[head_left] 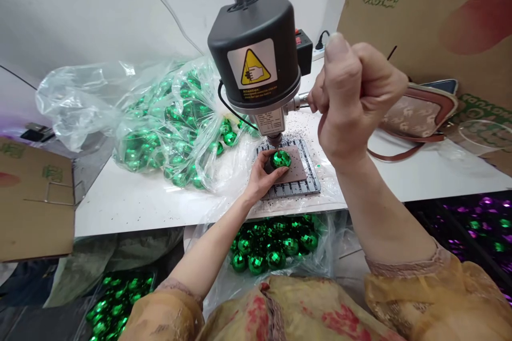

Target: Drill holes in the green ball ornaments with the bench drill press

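My left hand [264, 175] grips a shiny green faceted ball [281, 159] between thumb and fingers. The ball sits on a brownish pad [298, 168] on the slotted metal base [314, 184] of a drill press [256, 53], right below its chuck [274, 139]. Whether the drill tip touches the ball I cannot tell. Raised at the right of the machine, my right hand [352, 96] is closed around the press's feed handle [304, 100], most of which the fingers hide. A yellow warning label [252, 64] shows on the dark housing.
A clear plastic bag [172, 122] of green balls lies left of the press on the white table [132, 197]. More green balls [276, 245] sit in plastic below the table edge. A bag with brown trim [424, 109] and a large cardboard box [436, 26] stand at right. Dark shavings surround the base.
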`<state>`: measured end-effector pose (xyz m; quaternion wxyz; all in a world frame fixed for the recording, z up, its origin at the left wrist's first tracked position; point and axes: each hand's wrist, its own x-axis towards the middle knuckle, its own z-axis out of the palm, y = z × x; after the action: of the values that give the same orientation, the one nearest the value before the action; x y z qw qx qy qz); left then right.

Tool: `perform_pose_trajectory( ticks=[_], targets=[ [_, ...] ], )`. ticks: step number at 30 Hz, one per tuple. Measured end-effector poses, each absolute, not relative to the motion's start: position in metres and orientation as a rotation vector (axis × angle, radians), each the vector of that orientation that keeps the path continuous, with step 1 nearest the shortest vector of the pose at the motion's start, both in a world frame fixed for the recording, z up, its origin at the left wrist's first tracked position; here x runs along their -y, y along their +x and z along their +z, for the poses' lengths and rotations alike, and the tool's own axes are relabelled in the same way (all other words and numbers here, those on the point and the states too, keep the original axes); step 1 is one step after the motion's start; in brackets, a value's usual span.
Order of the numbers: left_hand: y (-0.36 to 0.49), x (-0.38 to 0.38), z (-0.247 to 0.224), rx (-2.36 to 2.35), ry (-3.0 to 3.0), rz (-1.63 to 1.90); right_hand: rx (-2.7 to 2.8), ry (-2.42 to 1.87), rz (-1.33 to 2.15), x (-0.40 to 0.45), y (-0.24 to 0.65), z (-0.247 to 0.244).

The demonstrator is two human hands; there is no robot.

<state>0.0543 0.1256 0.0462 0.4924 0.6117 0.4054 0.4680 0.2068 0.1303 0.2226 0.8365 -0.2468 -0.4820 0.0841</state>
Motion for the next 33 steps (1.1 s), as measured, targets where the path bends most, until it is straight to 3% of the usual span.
perform_pose_trajectory(
  ticks=[33],
  targets=[
    [0.055,-0.125,0.045,-0.96,1.471,1.14,1.05,-0.236,0.004,-0.134,0.21,0.17]
  ],
)
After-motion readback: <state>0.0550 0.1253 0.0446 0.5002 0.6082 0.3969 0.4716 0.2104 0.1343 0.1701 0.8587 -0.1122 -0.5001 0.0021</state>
